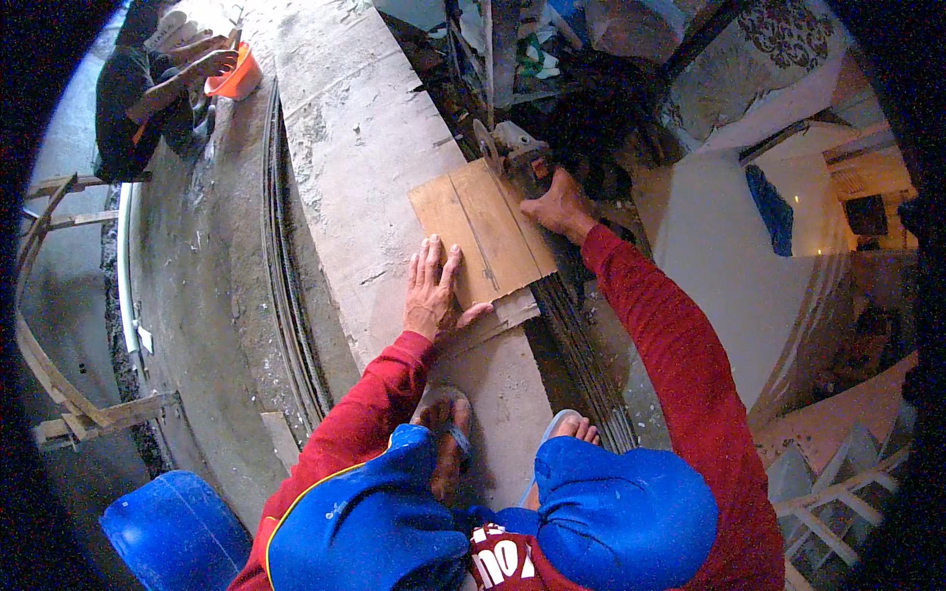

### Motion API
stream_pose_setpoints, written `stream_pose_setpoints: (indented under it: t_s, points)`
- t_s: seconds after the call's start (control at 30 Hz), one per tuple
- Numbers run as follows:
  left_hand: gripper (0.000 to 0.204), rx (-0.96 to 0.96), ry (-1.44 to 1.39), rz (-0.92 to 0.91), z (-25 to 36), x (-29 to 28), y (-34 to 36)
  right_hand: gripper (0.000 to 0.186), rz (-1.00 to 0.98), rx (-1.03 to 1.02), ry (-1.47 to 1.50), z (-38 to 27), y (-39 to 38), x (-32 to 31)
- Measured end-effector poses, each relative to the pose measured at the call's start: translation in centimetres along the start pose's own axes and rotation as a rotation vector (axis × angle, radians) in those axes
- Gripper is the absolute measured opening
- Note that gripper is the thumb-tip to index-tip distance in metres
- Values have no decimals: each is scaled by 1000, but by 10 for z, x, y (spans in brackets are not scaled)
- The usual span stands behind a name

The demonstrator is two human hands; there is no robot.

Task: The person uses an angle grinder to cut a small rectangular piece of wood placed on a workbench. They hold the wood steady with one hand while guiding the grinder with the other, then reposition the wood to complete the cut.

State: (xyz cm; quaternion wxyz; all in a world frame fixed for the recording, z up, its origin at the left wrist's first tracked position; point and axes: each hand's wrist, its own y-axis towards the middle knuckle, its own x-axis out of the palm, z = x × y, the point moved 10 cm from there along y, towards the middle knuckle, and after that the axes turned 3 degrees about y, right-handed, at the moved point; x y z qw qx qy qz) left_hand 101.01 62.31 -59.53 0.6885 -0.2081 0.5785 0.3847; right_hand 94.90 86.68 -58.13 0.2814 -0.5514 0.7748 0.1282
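One tan tile (483, 231) lies on the long concrete slab (365, 128), just right of frame centre. The left hand (432, 291) presses flat on the tile's near corner, fingers spread, clasping nothing. At one o'clock from it, the right hand (560, 205) wraps an angle grinder (512, 150) at the tile's far edge; whether the fingers fully close I cannot tell. Two sandalled feet (448, 433) stand at six o'clock. One blue barrel (172, 532) sits at seven o'clock. At eleven o'clock, another person (148, 94) holds one orange bowl (236, 77).
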Motion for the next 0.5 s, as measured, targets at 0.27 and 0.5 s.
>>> stream_pose_setpoints:
  t_s: [0.27,0.5]
  points:
    - [105,-4,-20,7,-1,0,0,64,-25,-22,55,5,2,3]
    - [105,-14,6,-13,-1,0,0,67,-47,52,-71,13,4,5]
